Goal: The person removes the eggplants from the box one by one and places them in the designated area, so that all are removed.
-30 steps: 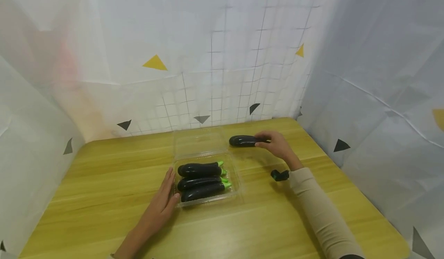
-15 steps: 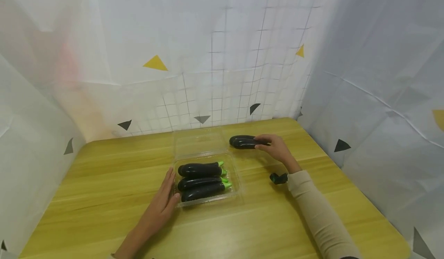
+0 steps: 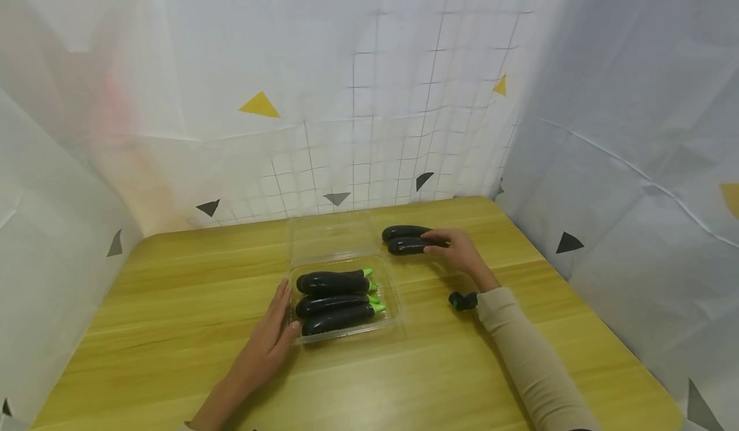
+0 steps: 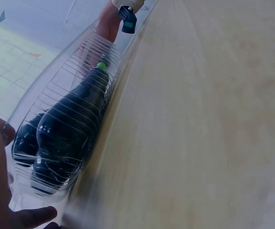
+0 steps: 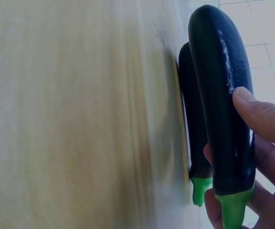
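Note:
My right hand (image 3: pixel 458 251) grips a dark purple eggplant (image 5: pixel 226 109) with a green stem, its thumb on one side and fingers curled round the other. A second eggplant (image 3: pixel 401 231) lies just behind the held one at the back right. My left hand (image 3: pixel 268 341) rests against the left side of a clear plastic clamshell box (image 3: pixel 394 290), fingers straight. Inside the box lie several eggplants (image 3: pixel 337 319), green stems pointing right. In the left wrist view, the box's ribbed wall (image 4: pixel 87 83) stands in front of its eggplants.
The clear lid (image 3: pixel 331 235) lies folded back behind the box. A small dark camera-like device (image 3: pixel 462 301) hangs by the right sleeve (image 3: pixel 531 360). White sheeting (image 3: pixel 323 97) with a grid and triangles surrounds the wooden table (image 3: pixel 358 386).
My right hand and the eggplant in it have moved slightly toward me, and the second eggplant behind shows more. The left hand and the box have stayed put.

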Demonstrator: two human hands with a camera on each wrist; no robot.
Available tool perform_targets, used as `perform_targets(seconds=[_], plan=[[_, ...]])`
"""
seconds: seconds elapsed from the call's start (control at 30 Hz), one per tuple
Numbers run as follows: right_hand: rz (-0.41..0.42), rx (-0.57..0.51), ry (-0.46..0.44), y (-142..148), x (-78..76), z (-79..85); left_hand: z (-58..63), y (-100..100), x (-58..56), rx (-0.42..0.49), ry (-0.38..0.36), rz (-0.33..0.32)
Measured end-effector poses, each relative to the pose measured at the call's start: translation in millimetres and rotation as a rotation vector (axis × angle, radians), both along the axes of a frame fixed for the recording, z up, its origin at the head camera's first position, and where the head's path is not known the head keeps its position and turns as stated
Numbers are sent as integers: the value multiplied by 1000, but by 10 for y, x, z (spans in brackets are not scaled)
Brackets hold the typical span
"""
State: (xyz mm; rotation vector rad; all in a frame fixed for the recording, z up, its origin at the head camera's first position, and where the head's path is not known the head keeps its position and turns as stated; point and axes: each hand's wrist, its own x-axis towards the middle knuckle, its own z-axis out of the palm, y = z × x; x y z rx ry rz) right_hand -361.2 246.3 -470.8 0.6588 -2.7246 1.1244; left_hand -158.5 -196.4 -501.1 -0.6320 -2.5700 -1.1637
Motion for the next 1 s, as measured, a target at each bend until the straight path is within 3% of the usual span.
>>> perform_targets(seconds=[0.5,1.0], plan=[[22,74,19,7,-20,-90,3,8,7,1,11,-1],[49,21,19,16,-3,-83,22,13,14,-1,1,-1]])
